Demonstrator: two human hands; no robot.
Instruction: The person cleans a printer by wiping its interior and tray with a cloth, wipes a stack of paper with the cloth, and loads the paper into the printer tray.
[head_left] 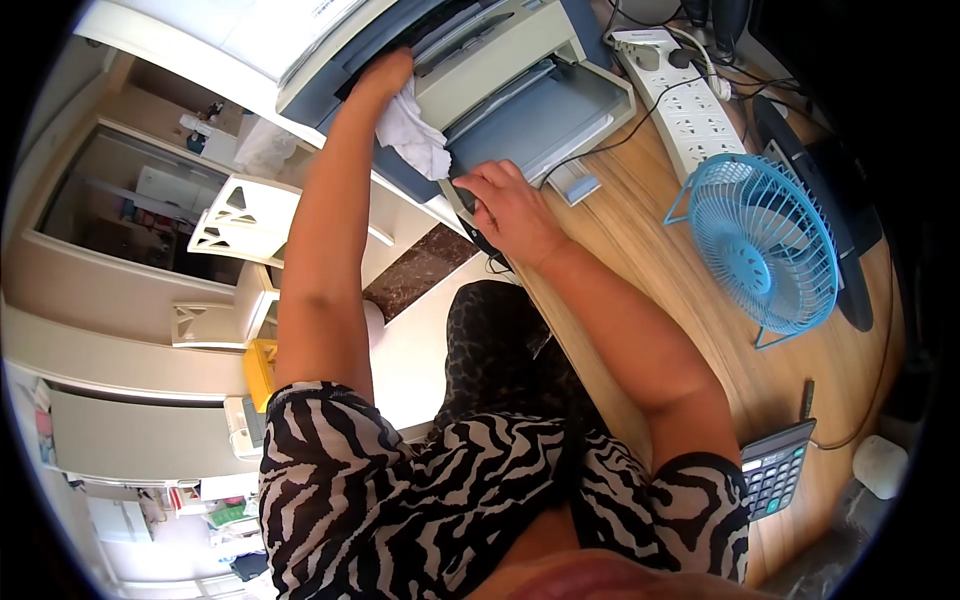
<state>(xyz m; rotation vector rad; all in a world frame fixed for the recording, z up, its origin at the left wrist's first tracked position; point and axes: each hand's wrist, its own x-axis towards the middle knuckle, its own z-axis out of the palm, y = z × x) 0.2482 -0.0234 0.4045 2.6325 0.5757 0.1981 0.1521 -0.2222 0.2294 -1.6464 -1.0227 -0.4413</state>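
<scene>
My left hand reaches into the open front of a grey and beige printer, its fingertips hidden inside. A crumpled white cloth is gripped in it and hangs down over the printer's front edge. My right hand is by the near corner of the printer's tray, just below the hanging cloth. Its fingers are bent and apart from the thumb, with nothing visible between them. A small blue-grey tab projects from the tray near this hand.
On the wooden desk stand a blue wire fan, a white power strip with cables and a black calculator. A black cable runs from the strip to the tray. A white roll sits at the far right. White cabinet doors hang open at left.
</scene>
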